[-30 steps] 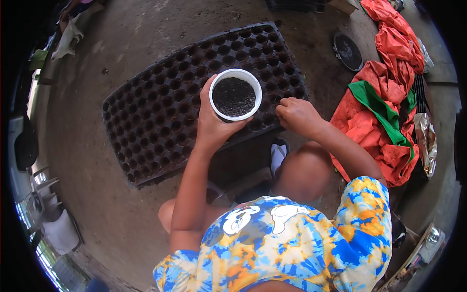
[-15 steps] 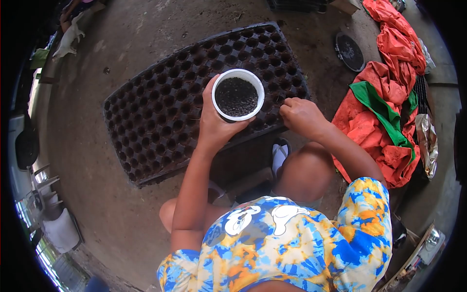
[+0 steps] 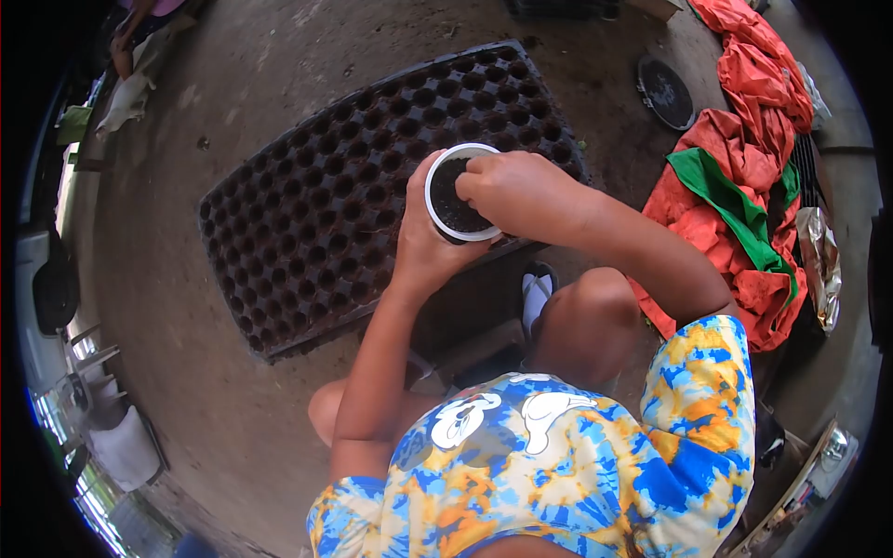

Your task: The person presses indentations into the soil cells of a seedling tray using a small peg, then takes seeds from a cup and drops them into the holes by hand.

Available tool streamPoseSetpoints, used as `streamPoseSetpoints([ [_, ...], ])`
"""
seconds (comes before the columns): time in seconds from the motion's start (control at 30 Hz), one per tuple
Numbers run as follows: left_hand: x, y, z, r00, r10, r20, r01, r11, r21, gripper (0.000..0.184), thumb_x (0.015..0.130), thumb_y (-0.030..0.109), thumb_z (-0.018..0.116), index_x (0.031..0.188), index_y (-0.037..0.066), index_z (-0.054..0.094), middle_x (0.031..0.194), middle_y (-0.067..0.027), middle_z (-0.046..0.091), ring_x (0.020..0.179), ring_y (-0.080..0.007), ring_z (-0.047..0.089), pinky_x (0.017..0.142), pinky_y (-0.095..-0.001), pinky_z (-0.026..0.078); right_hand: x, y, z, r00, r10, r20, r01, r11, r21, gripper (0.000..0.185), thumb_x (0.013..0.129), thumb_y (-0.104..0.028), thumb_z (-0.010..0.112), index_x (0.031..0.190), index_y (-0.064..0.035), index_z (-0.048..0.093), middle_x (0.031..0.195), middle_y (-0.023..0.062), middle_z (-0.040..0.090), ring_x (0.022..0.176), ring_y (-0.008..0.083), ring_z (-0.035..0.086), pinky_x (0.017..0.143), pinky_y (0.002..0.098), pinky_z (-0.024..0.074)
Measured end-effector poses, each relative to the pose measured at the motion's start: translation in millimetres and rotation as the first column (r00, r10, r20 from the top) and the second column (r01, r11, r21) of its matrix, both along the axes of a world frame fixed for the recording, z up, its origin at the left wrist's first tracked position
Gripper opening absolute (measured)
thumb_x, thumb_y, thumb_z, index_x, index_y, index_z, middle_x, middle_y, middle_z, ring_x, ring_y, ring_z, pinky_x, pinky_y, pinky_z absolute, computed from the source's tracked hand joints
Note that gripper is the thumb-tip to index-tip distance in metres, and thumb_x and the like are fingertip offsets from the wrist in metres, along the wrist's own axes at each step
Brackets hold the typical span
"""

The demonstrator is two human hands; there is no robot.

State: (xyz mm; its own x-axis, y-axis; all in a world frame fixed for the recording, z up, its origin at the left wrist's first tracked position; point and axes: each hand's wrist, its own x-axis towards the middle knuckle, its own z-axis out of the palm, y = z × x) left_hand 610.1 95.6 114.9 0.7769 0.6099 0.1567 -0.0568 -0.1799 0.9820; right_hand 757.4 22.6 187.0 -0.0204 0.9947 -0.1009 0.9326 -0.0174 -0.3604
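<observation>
My left hand is wrapped round a white plastic cup, holding it over the near side of a black seedling tray. Small dark granules, perhaps seeds, fill part of the cup. My right hand reaches in over the cup's right rim, its fingers curled and drawn together at the granules. Its fingertips are partly hidden, so whatever they pinch cannot be seen. Many round cells cover the tray, which lies on the floor; those in sight look dark inside.
Red cloth with a green strip lies heaped to the right. A round black lid-like disc rests on the floor beyond the tray. Another person's arm and a white animal show at upper left. A white chair stands at lower left.
My right hand has moved left from beside the tray's right edge into the cup. The cup has shifted slightly right and nearer to me, still in my left hand.
</observation>
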Motion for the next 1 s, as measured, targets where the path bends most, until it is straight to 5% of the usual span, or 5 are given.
streamPoseSetpoints([
  [0.07, 0, 2, -1, 1.0, -0.006, 0.011, 0.006, 1.0, -0.022, 0.103, 0.055, 0.007, 0.086, 0.14, 0.007, 0.028, 0.128, -0.0121, 0.049, 0.118, -0.0224, 0.051, 0.101, -0.0351, 0.041, 9, 4, 5, 0.981, -0.047, -0.187, 0.06, 0.996, 0.061, 0.007, 0.075, -0.005, 0.062, 0.082, -0.0038, 0.064, 0.083, 0.0132, 0.064, 0.075, 0.0334, 0.063, 0.067, 0.0411, 0.0511],
  [0.2, -1, 8, -4, 0.998, 0.016, 0.067, -0.014, 0.999, -0.028, 0.102, 0.057, 0.009, 0.087, 0.139, 0.004, 0.027, 0.126, -0.0126, 0.052, 0.117, -0.022, 0.052, 0.101, -0.0339, 0.042, 40, -6, 20, 0.859, -0.213, -0.465, 0.26, 0.965, 0.039, 0.012, 0.081, -0.008, 0.066, 0.091, -0.0012, 0.065, 0.074, 0.0094, 0.066, 0.068, 0.0147, 0.064, 0.064, 0.0291, 0.0501],
  [0.73, -6, 18, 0, 0.998, 0.037, 0.048, -0.037, 0.999, 0.0, 0.101, 0.057, 0.005, 0.086, 0.139, 0.003, 0.026, 0.127, -0.0125, 0.05, 0.119, -0.0218, 0.051, 0.103, -0.034, 0.04, 86, -53, -29, 0.894, -0.433, -0.12, 0.371, 0.862, -0.346, 0.014, 0.079, -0.013, 0.068, 0.087, -0.0022, 0.066, 0.079, 0.0145, 0.068, 0.074, 0.0276, 0.066, 0.067, 0.0356, 0.0502],
  [0.83, -6, 17, 0, 0.998, 0.034, 0.059, -0.033, 0.999, -0.015, 0.101, 0.057, 0.006, 0.086, 0.139, 0.002, 0.026, 0.127, -0.0127, 0.05, 0.119, -0.022, 0.051, 0.103, -0.0339, 0.04, 88, -45, -23, 0.866, -0.474, -0.158, 0.408, 0.854, -0.324, 0.013, 0.08, -0.012, 0.068, 0.088, -0.0022, 0.067, 0.081, 0.0145, 0.069, 0.074, 0.0275, 0.066, 0.069, 0.036, 0.0509],
  [1.0, -4, 13, -1, 0.998, 0.009, 0.067, -0.009, 1.0, -0.004, 0.101, 0.057, 0.007, 0.086, 0.139, 0.002, 0.027, 0.127, -0.0131, 0.05, 0.119, -0.022, 0.051, 0.102, -0.0339, 0.04, 79, -36, -11, 0.937, -0.319, -0.143, 0.342, 0.922, 0.184, 0.011, 0.081, -0.011, 0.067, 0.088, -0.0031, 0.069, 0.084, 0.0125, 0.067, 0.075, 0.0278, 0.065, 0.07, 0.0361, 0.0513],
])
